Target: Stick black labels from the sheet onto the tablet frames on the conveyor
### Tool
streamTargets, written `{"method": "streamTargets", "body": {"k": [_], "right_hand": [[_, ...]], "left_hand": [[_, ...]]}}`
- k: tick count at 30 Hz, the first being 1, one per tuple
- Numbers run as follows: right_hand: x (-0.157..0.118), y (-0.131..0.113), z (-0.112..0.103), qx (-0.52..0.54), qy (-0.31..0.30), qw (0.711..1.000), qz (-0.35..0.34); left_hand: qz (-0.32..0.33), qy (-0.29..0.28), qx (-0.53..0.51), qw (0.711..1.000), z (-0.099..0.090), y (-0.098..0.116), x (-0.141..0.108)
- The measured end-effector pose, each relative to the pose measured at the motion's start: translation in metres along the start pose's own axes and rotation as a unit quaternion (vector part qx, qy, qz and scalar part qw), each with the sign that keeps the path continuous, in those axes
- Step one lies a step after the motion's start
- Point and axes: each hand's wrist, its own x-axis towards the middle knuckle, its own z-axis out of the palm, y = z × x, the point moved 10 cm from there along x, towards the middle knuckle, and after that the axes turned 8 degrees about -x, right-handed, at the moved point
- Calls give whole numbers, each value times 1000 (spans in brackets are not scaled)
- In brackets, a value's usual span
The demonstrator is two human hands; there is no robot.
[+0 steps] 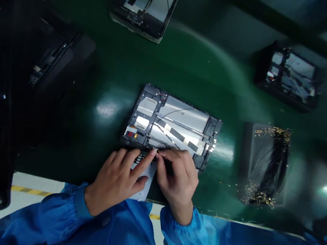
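Observation:
An opened tablet housing [170,125] lies flat on the green surface, showing silver shielding, thin black cables and a small circuit board at its left corner. Below its near edge, a white card [146,188] with a black striped end sits under my left hand [117,182], which grips it between thumb and fingers. My right hand [176,179] is beside it, with fingertips pinched together at the housing's near edge. Both index fingertips nearly meet there. Whatever the right fingers pinch is hidden.
Several other tablet housings lie on the green surface, including one [144,7] at the far side and one [288,76] to the right. A dark tray [265,165] holds gold-coloured specks. My blue sleeves [64,213] cross the near edge, above a floor with yellow-black tape [30,190].

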Motion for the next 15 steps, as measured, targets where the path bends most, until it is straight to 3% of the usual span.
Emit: {"method": "streamTargets", "body": {"k": [10,15], "right_hand": [[2,9,-1,34,-16,999,32],[-12,-4,-16,49,23,998,35]], "left_hand": [[-18,-16,-21,999,2,-3,-2],[-9,56,-41,998,-7,-5,-6]]}}
